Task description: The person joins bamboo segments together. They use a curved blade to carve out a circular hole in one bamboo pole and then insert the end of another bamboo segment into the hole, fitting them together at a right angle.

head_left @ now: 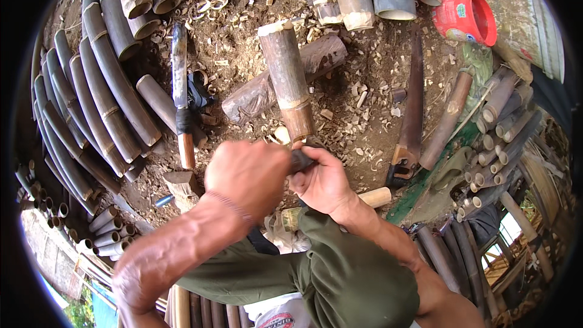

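Observation:
My left hand (pixel 249 170) is closed in a fist over the near end of a bamboo tube (pixel 285 79), slightly smeared by motion; what its fingers hold is hidden. Close beside it, my right hand (pixel 325 185) has its thumb and fingers curled round a short dark cylindrical piece (pixel 302 160), whose kind I cannot make out. The bamboo tube slopes away from my hands, brown at the near end and greyish farther off. It rests across a thick brown log (pixel 249 98) on the ground.
A long blade with a wooden handle (pixel 185 149) lies to the left. On the right are a handsaw (pixel 411 115) and a red bucket (pixel 466 19). Bamboo tubes (pixel 115 109) are stacked left, far and right. Chips (pixel 358 115) litter the dirt. A blue pen-like object (pixel 164 200) lies near a wood block (pixel 181 187).

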A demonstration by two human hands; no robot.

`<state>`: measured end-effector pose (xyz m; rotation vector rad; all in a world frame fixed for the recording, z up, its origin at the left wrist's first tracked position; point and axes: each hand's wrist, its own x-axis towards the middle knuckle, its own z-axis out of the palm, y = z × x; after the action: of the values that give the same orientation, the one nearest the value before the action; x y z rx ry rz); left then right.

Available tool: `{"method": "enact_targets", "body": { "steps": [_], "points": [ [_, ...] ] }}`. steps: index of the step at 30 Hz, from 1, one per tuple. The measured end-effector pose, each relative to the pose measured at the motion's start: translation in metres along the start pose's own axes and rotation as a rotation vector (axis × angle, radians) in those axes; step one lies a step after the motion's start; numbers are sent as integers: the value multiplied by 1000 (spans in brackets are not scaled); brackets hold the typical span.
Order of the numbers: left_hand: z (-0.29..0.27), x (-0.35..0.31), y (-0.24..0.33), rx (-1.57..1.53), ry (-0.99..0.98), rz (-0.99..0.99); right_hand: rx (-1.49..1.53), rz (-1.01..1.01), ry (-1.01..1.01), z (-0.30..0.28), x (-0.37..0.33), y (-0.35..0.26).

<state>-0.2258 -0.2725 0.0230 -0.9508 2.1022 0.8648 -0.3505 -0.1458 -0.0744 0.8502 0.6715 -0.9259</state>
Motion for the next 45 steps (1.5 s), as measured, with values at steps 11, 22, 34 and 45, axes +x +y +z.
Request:
{"method": "enact_targets", "body": {
  "steps": [11, 22, 34, 45],
  "points": [
    [67, -30, -30, 22, 6, 178, -197, 176, -155, -62, -1, 15],
    [200, -14, 114, -832, 265, -215, -1262, -524, 384, -75, -24, -1],
    [153, -37, 2, -440, 77, 20, -855, -54, 157, -51, -19, -1],
    [146, -37, -4, 3, 280, 28, -454, 28, -82, -78, 2, 16]
  ]
}}
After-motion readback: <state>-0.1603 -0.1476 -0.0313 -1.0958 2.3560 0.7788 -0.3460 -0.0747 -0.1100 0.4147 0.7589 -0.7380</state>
